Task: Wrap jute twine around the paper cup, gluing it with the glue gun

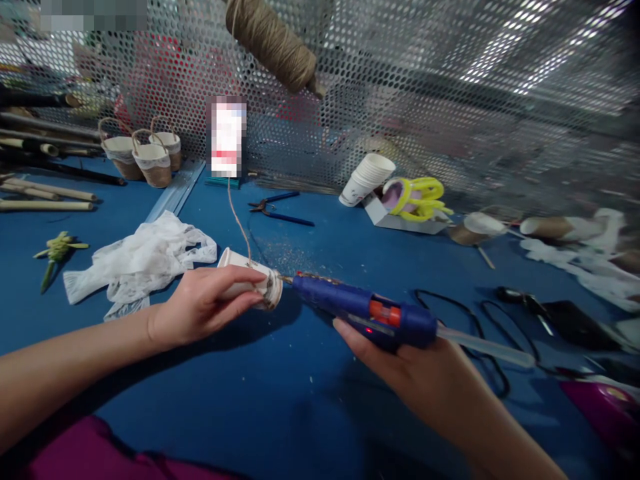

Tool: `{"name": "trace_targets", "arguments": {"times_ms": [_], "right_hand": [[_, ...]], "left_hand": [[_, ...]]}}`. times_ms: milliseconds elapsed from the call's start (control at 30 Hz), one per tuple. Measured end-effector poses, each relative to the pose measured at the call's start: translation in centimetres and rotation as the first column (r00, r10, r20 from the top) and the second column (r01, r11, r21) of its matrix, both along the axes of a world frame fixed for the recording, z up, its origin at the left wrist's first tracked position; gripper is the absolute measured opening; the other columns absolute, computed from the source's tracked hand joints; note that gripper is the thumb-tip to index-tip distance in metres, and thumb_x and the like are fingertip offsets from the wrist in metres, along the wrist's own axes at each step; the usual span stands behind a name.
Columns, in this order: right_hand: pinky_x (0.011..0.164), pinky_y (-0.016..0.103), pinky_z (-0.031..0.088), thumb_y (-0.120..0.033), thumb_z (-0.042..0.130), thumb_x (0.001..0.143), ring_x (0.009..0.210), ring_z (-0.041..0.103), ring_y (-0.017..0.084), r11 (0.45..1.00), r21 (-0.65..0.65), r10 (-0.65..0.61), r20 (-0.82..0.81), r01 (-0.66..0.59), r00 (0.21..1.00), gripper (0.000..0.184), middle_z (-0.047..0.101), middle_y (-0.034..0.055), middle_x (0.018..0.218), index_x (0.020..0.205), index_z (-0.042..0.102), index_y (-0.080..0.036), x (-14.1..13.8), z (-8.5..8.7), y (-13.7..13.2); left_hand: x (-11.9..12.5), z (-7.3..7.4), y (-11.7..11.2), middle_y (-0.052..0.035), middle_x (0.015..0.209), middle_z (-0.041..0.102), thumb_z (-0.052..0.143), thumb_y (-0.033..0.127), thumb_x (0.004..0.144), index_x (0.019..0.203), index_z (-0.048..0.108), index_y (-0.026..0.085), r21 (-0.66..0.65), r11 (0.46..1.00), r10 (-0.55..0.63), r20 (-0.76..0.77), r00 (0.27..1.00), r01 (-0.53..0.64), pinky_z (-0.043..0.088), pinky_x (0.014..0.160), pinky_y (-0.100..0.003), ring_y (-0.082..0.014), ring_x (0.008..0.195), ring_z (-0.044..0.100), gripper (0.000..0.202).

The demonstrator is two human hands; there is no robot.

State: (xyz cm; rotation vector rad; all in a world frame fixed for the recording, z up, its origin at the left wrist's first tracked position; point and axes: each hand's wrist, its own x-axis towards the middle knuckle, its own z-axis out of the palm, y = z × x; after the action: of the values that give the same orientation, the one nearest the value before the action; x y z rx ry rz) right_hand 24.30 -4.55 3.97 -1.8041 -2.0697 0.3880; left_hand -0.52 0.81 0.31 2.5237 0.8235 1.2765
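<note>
Paper cup (273, 291) tipped on its side near the centre of the frame, wide end to the left, narrow end to the right. Grasped between thumb and fingers of the left hand (205, 300), with thin twine (237, 215) running down to it from near a blurred screen (227, 137) in the upper middle. At lower right of centre, blue glue gun (357, 310) in the grasp of the right hand (423, 370), handle mostly hidden. Nozzle pointing left at the narrow end of the cup, touching or nearly so; too small to tell. Red light lit on the gun's side, clear glue stick (493, 348) jutting from its rear.

Left of centre, crumpled white lace (145, 260) on the blue table (295, 413). Just above the centre, pliers (291, 219) with handles spread. Right of these, a leaning stack of cups (367, 179) beside a white tray (406, 221) with yellow loops (424, 200) over it. Upper left, three small baskets (153, 163) near sticks (47, 195). Top middle, a tilted spool (273, 47) against perforated metal (410, 100).
</note>
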Motion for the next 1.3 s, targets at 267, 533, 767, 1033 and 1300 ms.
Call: {"name": "trace_targets", "arguments": {"times_ms": [267,533,767,1033,1300], "right_hand": [[0.066,0.036,0.054,-0.053,0.046,0.074,0.068,0.065,0.024,1.000,0.002,-0.003,-0.009,0.003,1.000,0.034,0.070,0.0061,0.073,0.076,0.064,-0.023,-0.4,0.7,-0.2],[0.072,0.041,0.052,-0.051,0.053,0.072,0.074,0.065,0.027,1.000,-0.006,-0.009,-0.053,0.008,0.999,0.031,0.070,0.0064,0.080,0.082,0.062,-0.023,0.0,0.3,-0.2],[0.074,0.042,0.051,-0.051,0.052,0.073,0.079,0.065,0.028,1.000,0.003,0.000,-0.056,0.000,0.998,0.031,0.070,0.0069,0.083,0.082,0.063,-0.024,0.0,0.2,-0.4],[0.063,0.036,0.053,-0.052,0.052,0.072,0.069,0.064,0.024,1.000,-0.011,0.004,-0.089,-0.005,0.996,0.030,0.069,0.0052,0.073,0.078,0.063,-0.024,-0.1,0.3,-0.4],[0.043,0.030,0.041,-0.045,0.054,0.072,0.038,0.045,0.014,0.994,-0.106,-0.007,-0.312,-0.027,0.950,0.027,0.048,-0.0027,0.041,0.068,0.064,-0.020,-0.3,1.6,0.5]], "left_hand": [[-0.1,-0.2,0.3,-0.0067,0.076,0.070,0.051,0.022,0.086,0.097,0.054,0.014,0.125,0.992,0.006,-0.028,1.000,-0.002,0.055,0.060,-0.020,-0.0126,0.065,0.067,0.014],[-0.2,0.0,0.1,-0.0036,0.069,0.070,0.050,0.021,0.086,0.096,0.053,0.015,0.145,0.988,-0.043,-0.069,0.997,0.053,0.054,0.055,-0.019,-0.0119,0.058,0.066,0.012],[-0.2,0.1,0.1,-0.0044,0.076,0.071,0.051,0.022,0.085,0.097,0.054,0.017,0.083,0.997,-0.006,-0.050,0.999,0.010,0.055,0.060,-0.020,-0.0122,0.064,0.067,0.013],[-0.2,0.2,0.2,-0.0070,0.078,0.071,0.051,0.022,0.086,0.095,0.055,0.015,0.047,0.998,0.038,-0.021,0.999,-0.037,0.054,0.060,-0.018,-0.0120,0.064,0.067,0.012],[-0.2,-0.3,0.1,-0.0073,0.085,0.070,0.053,0.019,0.083,0.095,0.056,0.014,-0.098,0.994,0.053,0.020,0.998,-0.051,0.053,0.062,-0.018,-0.0120,0.069,0.067,0.014]]}}
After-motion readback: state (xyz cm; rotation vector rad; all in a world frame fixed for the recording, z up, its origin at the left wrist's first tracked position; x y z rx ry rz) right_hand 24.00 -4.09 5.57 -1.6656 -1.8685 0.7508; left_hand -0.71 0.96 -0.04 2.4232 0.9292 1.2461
